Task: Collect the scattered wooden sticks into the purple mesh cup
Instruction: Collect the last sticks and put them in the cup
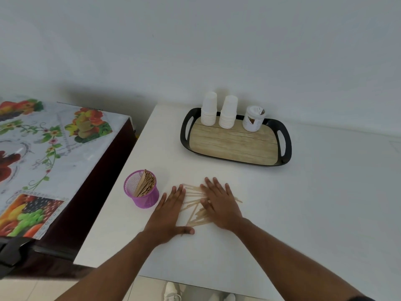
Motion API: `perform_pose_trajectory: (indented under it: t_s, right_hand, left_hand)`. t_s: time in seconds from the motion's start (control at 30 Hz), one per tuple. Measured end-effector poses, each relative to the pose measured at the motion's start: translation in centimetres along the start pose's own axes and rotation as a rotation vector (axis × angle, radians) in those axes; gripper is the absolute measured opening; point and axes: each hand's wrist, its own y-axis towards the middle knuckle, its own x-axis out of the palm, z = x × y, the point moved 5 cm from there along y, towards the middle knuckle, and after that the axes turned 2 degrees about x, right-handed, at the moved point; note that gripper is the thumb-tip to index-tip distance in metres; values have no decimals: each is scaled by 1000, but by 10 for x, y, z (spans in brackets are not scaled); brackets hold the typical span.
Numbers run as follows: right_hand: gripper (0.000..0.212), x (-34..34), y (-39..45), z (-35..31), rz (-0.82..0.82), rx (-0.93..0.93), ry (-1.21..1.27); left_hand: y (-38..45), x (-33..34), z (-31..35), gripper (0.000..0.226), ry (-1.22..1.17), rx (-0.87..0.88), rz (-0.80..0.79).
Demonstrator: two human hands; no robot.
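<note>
A pile of pale wooden sticks [195, 205] lies scattered on the white table. My left hand [171, 211] rests flat on the table at the pile's left side, fingers spread. My right hand [219, 203] lies flat on top of the pile's right part, fingers apart, covering some sticks. The purple mesh cup [142, 189] stands upright just left of my left hand and holds several sticks leaning against its right wall.
A black tray with a wood-look floor [236, 144] stands farther back, carrying two stacks of white paper cups [218, 111] and a white jar [253, 118]. A lower table with a fruit-print cloth [43, 153] adjoins on the left. The white table's [314, 192] front edge runs below my forearms.
</note>
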Motion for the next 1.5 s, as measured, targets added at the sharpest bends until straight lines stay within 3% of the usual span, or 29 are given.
perform_pose_trajectory:
  t_s: [0.13,0.27,0.37,0.5,0.7,0.87,1.0,1.1,1.3,1.4,1.5]
  right_hand:
    - [57,-18,-16,4,98,-58,195]
    - [63,-40,-45,41,407,271,262]
    - [89,-14,-72,48,273,472,210]
    - [96,15,-80,21,143,324,-16]
    - [96,7,-60,2,54,98,112]
    - [110,-27,-58,23,164,107,303]
    - [125,-41,-51,42,-38,46,147]
    - [107,-45,-51,46,-52,47,46]
    - [34,-41,-48,31,42,86,199]
    - [22,-41,-42,21,85,75,218]
    - [19,-40,-36,16,120,66,216]
  left_hand:
    - [7,-6,5,133,-2,6,-8]
    - [12,-9,6,128,47,23,-18]
    - [12,-8,5,122,67,36,-12]
    - [11,-5,10,112,73,35,10]
    - [16,1,36,114,-7,50,60]
    - [13,-4,29,117,-211,40,86]
    - [0,-15,3,124,-135,70,58]
    - [-11,-14,-10,118,-38,87,-7]
    - [-11,-6,-2,96,62,78,-3]
    - [-7,-4,10,81,154,131,-5]
    - [-2,-2,26,77,87,141,-4]
